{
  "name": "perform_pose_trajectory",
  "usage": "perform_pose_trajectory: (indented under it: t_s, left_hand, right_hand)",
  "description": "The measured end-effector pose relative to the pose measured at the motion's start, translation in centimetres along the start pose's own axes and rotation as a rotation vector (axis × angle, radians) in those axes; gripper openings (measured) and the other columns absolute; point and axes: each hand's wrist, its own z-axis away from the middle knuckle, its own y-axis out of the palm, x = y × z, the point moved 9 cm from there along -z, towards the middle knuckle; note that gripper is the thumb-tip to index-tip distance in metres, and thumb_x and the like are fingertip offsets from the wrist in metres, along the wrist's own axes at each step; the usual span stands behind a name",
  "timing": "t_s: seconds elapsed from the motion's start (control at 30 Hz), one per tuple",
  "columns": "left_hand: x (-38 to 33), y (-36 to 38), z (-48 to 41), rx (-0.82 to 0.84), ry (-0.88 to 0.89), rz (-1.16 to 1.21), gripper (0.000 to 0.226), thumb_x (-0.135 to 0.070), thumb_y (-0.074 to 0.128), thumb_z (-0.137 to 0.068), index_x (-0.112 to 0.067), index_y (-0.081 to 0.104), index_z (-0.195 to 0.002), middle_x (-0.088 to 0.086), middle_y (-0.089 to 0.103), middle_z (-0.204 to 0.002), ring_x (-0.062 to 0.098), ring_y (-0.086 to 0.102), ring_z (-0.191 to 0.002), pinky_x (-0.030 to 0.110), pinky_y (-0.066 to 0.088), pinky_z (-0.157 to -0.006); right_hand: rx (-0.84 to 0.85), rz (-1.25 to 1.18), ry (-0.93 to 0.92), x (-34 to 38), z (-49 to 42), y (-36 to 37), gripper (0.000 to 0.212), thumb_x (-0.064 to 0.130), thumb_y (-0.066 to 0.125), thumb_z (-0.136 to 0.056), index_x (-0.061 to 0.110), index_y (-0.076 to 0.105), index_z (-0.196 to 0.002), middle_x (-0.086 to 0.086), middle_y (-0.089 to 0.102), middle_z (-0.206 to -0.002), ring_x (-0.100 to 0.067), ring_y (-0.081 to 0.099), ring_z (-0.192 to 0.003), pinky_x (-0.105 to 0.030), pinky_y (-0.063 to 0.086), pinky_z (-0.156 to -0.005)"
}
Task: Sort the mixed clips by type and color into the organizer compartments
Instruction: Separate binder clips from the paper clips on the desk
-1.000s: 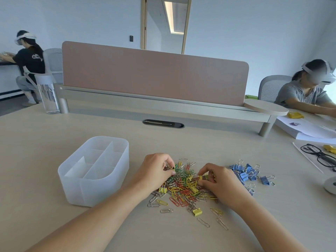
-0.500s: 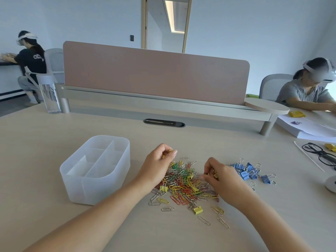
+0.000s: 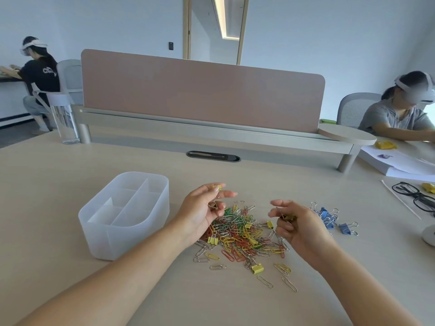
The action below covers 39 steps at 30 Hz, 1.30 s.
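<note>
Sorting step: judging by both hands, yellow binder clips are being picked out of the mixed pile (image 3: 242, 234). Carry each handful over the organizer (image 3: 98, 234), release low into one compartment, and keep that compartment for yellow binders only. Lift straight up so no paper clips trail along.
Mixed pile: lower centre of the frame, on the table (image 3: 70, 175). It is a loose tangle of green, red, yellow and silver paper clips with several small yellow binder clips among them. Strays lie along its lower edge.
Left hand (image 3: 202, 210): raised above the pile's upper left, thumb and forefinger pinching a yellow binder clip (image 3: 217, 187). Another clip seems tucked under the curled fingers.
Right hand (image 3: 299, 227): raised at the pile's right edge, fingers curled round a small yellow cluster (image 3: 288, 217).
Blue binder clips (image 3: 329, 217): already grouped, just right of the right hand and apart from the pile.
Organizer: translucent, rounded, divided into compartments, left of the pile. No clips show inside.
Beyond: glasses (image 3: 421, 198) at the right edge, a water bottle (image 3: 64, 118) at upper left and a pink divider panel (image 3: 202, 95) across the middle.
</note>
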Motion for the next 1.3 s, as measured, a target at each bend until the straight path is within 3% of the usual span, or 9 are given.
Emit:
perform_pose_trajectory:
  t_s: [0.17,0.3,0.43,0.5,0.63,0.9,1.07,1.23,1.3]
  left_hand:
    - [-0.2,-0.2,0.0,-0.011,0.027,-0.121,0.02,-0.02,0.05,-0.1,-0.003,0.057,-0.091,0.006,0.058,-0.075,0.012,0.04,-0.053,0.021,0.028,-0.046]
    - [-2.0,-0.5,0.4,-0.051,0.24,-0.543,0.032,-0.031,0.055,-0.097,-0.01,0.046,-0.075,-0.003,0.042,-0.059,0.007,0.034,-0.045,0.021,0.026,-0.045]
    - [-3.2,1.8,2.0,-0.017,0.559,-1.115,0.031,-0.037,0.049,-0.099,-0.021,0.046,-0.074,-0.003,0.049,-0.055,0.01,0.045,-0.047,0.03,0.04,-0.051]
    - [-2.5,2.7,2.2,0.016,0.587,-1.292,0.027,-0.038,0.046,-0.1,-0.025,0.044,-0.076,-0.003,0.049,-0.055,0.012,0.044,-0.047,0.031,0.038,-0.049]
    - [-1.2,3.7,2.3,0.06,0.583,-1.502,0.012,-0.026,0.039,-0.103,-0.026,0.045,-0.092,-0.013,0.044,-0.063,0.006,0.041,-0.051,0.025,0.026,-0.048]
    - [-0.9,4.6,2.2,-0.013,0.583,-1.686,0.038,-0.064,0.046,-0.091,-0.033,0.065,-0.098,-0.018,0.062,-0.101,0.004,0.056,-0.08,0.024,0.043,-0.061]
    - [-0.7,4.8,2.1,-0.017,0.575,-1.638,0.032,-0.062,0.054,-0.088,-0.034,0.067,-0.098,-0.018,0.065,-0.101,0.001,0.05,-0.077,0.022,0.037,-0.058]
    - [-0.7,4.4,2.2,-0.029,0.592,-1.534,0.022,-0.053,0.058,-0.089,-0.032,0.065,-0.091,-0.017,0.067,-0.093,0.004,0.058,-0.082,0.027,0.051,-0.066]
    - [-0.8,4.0,2.0,-0.017,0.561,-1.425,0.019,-0.05,0.061,-0.088,-0.032,0.064,-0.085,-0.012,0.065,-0.079,0.008,0.058,-0.071,0.03,0.052,-0.06]
  right_hand:
    - [0.002,0.142,-0.053,0.3,0.1,0.0,0.023,0.011,0.055,-0.095,0.006,0.051,-0.073,-0.014,0.058,-0.071,-0.013,0.026,-0.048,-0.023,0.024,-0.044]
    - [-0.118,0.908,-0.361,3.0,1.0,0.0,0.038,0.028,0.066,-0.09,0.014,0.04,-0.066,-0.002,0.041,-0.058,-0.015,0.032,-0.048,-0.027,0.032,-0.052]
    - [-0.133,1.187,-0.476,4.1,1.1,0.1,0.027,0.035,0.067,-0.088,0.021,0.052,-0.072,0.005,0.048,-0.057,-0.01,0.036,-0.045,-0.023,0.032,-0.047]
    - [-0.132,1.269,-0.436,3.9,0.9,-0.3,0.006,0.035,0.066,-0.089,0.032,0.068,-0.084,0.005,0.053,-0.062,-0.007,0.044,-0.048,-0.022,0.036,-0.049]
    - [-0.109,1.342,-0.318,2.7,0.8,-0.7,0.016,0.038,0.067,-0.088,0.037,0.072,-0.103,0.008,0.054,-0.069,-0.002,0.05,-0.059,-0.015,0.034,-0.05]
    - [-0.054,1.353,-0.293,2.2,1.1,0.6,0.013,0.029,0.076,-0.082,0.027,0.067,-0.092,0.008,0.055,-0.059,0.002,0.051,-0.045,-0.011,0.034,-0.041]
    - [-0.094,1.326,-0.291,2.2,1.0,0.4,0.021,0.025,0.076,-0.081,0.027,0.055,-0.085,0.003,0.063,-0.065,-0.004,0.055,-0.049,-0.016,0.039,-0.042]
    - [-0.074,1.332,-0.29,1.8,1.2,0.7,0.017,0.018,0.069,-0.085,0.025,0.054,-0.082,0.006,0.061,-0.06,0.0,0.05,-0.038,-0.012,0.034,-0.037]
    - [-0.081,1.316,-0.279,1.9,1.2,0.6,0.015,0.018,0.068,-0.086,0.024,0.054,-0.082,0.006,0.06,-0.059,0.001,0.051,-0.038,-0.013,0.033,-0.037]
